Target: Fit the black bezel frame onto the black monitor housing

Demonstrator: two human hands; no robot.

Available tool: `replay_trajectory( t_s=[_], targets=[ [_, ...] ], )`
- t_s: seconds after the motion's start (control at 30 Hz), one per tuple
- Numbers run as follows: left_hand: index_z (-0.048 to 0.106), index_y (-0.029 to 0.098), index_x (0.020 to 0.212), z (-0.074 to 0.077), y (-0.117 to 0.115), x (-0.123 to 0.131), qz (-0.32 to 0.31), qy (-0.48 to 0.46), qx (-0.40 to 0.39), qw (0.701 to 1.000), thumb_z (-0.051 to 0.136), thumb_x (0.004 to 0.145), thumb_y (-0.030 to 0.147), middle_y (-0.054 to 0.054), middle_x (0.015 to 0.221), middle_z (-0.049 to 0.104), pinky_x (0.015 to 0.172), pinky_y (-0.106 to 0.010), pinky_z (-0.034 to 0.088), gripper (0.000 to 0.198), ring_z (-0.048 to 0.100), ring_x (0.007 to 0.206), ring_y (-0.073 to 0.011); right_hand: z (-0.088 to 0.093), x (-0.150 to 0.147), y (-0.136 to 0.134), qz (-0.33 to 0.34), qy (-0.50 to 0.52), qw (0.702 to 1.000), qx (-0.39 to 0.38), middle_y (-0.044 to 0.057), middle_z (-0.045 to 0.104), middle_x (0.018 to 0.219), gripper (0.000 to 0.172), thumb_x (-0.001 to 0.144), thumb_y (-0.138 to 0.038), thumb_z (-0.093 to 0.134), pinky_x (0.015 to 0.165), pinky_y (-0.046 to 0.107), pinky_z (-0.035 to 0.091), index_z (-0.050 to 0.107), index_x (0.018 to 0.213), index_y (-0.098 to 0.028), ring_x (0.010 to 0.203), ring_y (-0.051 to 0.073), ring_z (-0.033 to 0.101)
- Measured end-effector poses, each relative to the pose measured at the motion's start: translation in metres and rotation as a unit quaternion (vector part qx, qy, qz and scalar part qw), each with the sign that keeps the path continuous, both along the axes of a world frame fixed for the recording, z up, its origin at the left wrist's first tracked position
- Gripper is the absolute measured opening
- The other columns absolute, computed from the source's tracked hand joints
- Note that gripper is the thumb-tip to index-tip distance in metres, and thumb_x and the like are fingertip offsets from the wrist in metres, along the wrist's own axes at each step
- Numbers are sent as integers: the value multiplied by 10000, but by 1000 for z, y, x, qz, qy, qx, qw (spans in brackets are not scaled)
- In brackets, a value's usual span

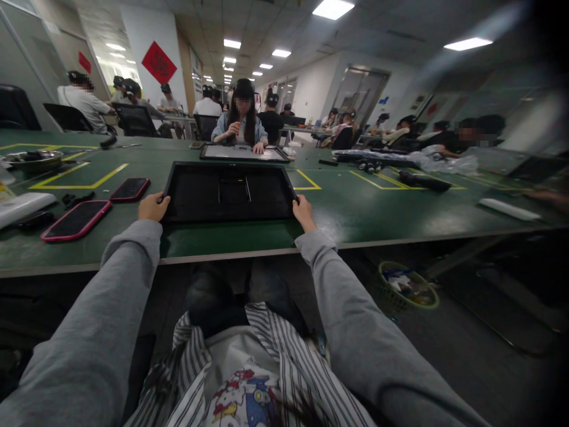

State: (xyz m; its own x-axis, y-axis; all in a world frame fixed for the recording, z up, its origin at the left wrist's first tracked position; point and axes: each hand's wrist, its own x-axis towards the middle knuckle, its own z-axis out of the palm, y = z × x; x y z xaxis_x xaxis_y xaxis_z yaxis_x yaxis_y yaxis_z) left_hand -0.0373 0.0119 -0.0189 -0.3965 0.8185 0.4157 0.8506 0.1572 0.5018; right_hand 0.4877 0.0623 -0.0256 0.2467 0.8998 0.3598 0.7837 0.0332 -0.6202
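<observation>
A wide black rectangular panel (191, 193) with a raised rim, like a monitor's back cover, lies before me at the green table's near edge. A squarish recessed part with two thin bright strips shows at its middle. My left hand (153, 207) is closed on the left edge, fingers partly hidden by the rim. On the opposite short side, my right hand (304, 212) grips the right edge in the same way. Just left of my left hand are two dark-screened phones in pink-red cases, a smaller one (130, 189) behind a larger one (76, 221).
Across the green table (368, 219) a person sits with a hand on another framed panel (244, 152). Left are a metal bowl (33, 160) and a white object (26, 207). Right lie a dark cylindrical object (424, 180), clear plastic wrap (448, 160) and a white bar (509, 209). A basket (406, 286) stands below.
</observation>
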Motion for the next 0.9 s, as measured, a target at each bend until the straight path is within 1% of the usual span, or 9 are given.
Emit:
replay_trajectory(
  t_s=[0.13,0.23,0.33,0.43,0.53,0.6,0.77,0.9],
  targets=[
    [697,159,1263,-2,2,-2,-31,11,29,999,522,891,400,-133,1339,650,1098,-378,417,477,584,1252,-264,0,0,1,1,-5,1000,2,187,674,1307,410,959,-216,449,1079,441,444,589,1331,-117,1226,298,619],
    [681,175,1292,3,-2,2,-47,11,76,996,497,911,399,-111,1386,620,1124,-344,391,478,551,1302,-239,0,1,1,7,-2,1000,27,186,680,1292,429,958,-223,419,1069,453,444,577,1343,-121,1207,309,623],
    [649,192,1345,9,-8,8,-35,1,116,993,469,934,399,-98,1393,608,1116,-323,392,494,561,1286,-222,0,1,0,11,1,998,64,190,674,1305,465,964,-250,389,1054,450,446,551,1379,-117,1204,316,621],
    [595,194,1415,12,-11,11,-40,-3,141,989,450,951,413,-111,1364,610,1089,-319,409,534,586,1238,-221,2,0,-3,12,6,996,83,174,667,1329,493,975,-297,374,1049,442,444,525,1417,-139,1202,308,620],
    [559,203,1455,11,-9,10,-34,-11,141,989,449,955,415,-124,1331,616,1070,-340,424,554,603,1198,-231,3,-1,-4,10,9,996,84,156,660,1349,495,982,-325,368,1048,439,443,526,1425,-169,1217,299,611],
    [572,207,1445,8,-6,8,-27,-11,129,991,462,949,422,-126,1321,622,1079,-350,418,551,600,1202,-238,3,-1,-3,11,11,997,80,150,660,1353,491,978,-322,382,1053,437,443,537,1420,-174,1222,298,610],
    [635,218,1378,2,1,4,-11,-18,82,996,484,931,447,-101,1323,644,1091,-348,414,524,605,1191,-232,1,-1,2,13,16,999,40,143,707,1257,467,966,-325,431,1039,454,466,588,1378,-172,1153,301,642],
    [642,198,1368,3,1,3,-7,-17,74,997,502,923,438,-102,1328,655,1086,-337,421,524,612,1192,-234,1,-1,2,12,27,999,39,129,721,1221,445,969,-352,435,1029,464,479,614,1345,-195,1142,303,642]
  ],
)
